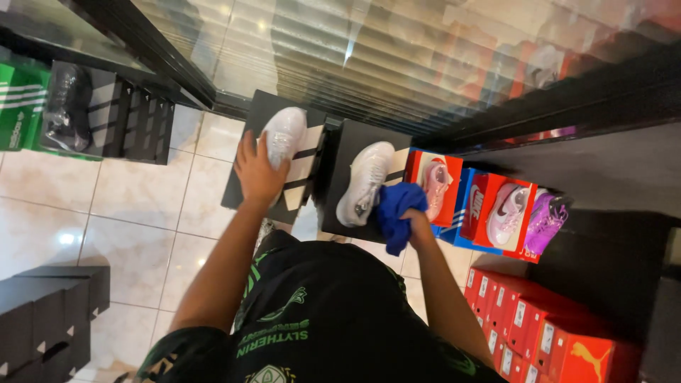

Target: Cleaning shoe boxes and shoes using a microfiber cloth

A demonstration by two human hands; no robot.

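My left hand (257, 170) rests on a white sneaker (285, 133) that lies on a black striped shoe box (245, 188). My right hand (417, 221) grips a bunched blue cloth (394, 213) and presses it against the heel end of a second white sneaker (364, 181), which sits on another black box (349, 145). Both boxes stand on the tiled floor in front of me.
Right of the white pair are a pink sneaker (435, 179) on a red box, a pink-white sneaker (508, 211) and a purple shoe (546, 221). Stacked red boxes (546, 333) sit at lower right, black boxes (42, 326) at lower left, a glass shopfront (397, 64) behind.
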